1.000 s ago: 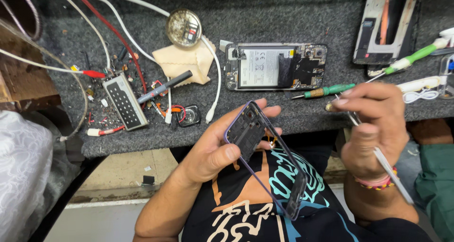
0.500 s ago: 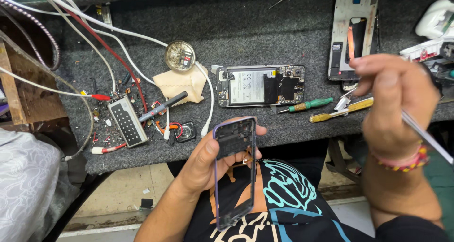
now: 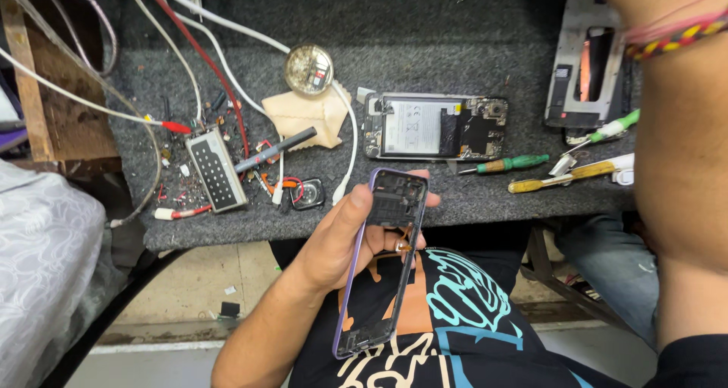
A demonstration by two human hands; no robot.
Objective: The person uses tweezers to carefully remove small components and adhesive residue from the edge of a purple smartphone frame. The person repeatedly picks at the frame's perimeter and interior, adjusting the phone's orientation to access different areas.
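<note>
Head view: your right arm (image 3: pixel 682 145) has risen close to the lens since a moment ago, its hand out of frame, so I cannot tell its grip. Your left hand (image 3: pixel 345 240) grips the one purple frame (image 3: pixel 379 263) over your lap, now upright. On the mat (image 3: pixel 425 47): one opened phone (image 3: pixel 434 126), three screwdrivers.

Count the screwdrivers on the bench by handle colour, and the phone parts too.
Green-handled screwdriver: 1
Yellow-handled screwdriver: 1
Opened phone body lying on the bench: 1
Purple phone frame in the left hand: 1
Total: 4
</note>
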